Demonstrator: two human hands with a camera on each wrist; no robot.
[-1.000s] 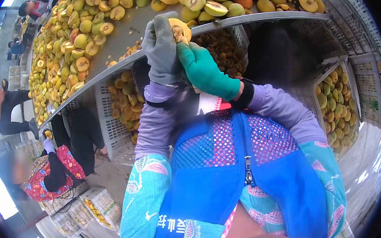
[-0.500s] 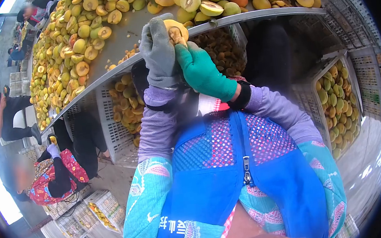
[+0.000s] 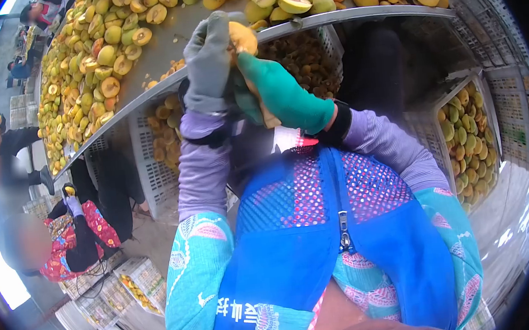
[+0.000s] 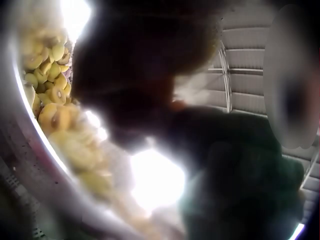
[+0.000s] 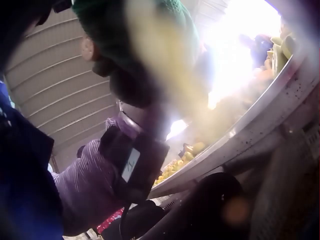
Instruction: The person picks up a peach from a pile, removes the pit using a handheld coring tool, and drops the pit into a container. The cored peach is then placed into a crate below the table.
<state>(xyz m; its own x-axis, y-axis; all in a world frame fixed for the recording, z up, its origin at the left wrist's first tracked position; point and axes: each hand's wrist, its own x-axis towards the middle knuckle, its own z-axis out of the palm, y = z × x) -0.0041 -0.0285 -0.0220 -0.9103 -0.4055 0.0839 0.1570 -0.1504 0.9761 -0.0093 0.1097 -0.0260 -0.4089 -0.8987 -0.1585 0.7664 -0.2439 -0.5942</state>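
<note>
My left hand (image 3: 208, 63), in a grey glove, grips a yellow-orange peach half (image 3: 243, 39) close to the table's front edge. My right hand (image 3: 290, 97), in a green glove, is curled round a tool with a pale handle (image 3: 268, 115), its lower end sticking out below the fist. The tool's working end is hidden behind glove and fruit, so I cannot tell its kind. Right thumb and fingers meet the underside of the peach half. Both wrist views are dark or blurred; a green glove (image 5: 135, 60) shows in the right one.
A metal table (image 3: 352, 15) bears many halved peaches (image 3: 110, 56). Under it stand a bin of brown scraps (image 3: 306, 67) and a white crate (image 3: 145, 166) with fruit. Another crate (image 3: 488, 120) of greenish fruit stands at right. Seated people (image 3: 87, 227) work at left.
Both hands have shifted slightly left. The peach half has turned, so its cut face with the brown centre shows less. My right fist has rolled, and more of the pale handle shows below it.
</note>
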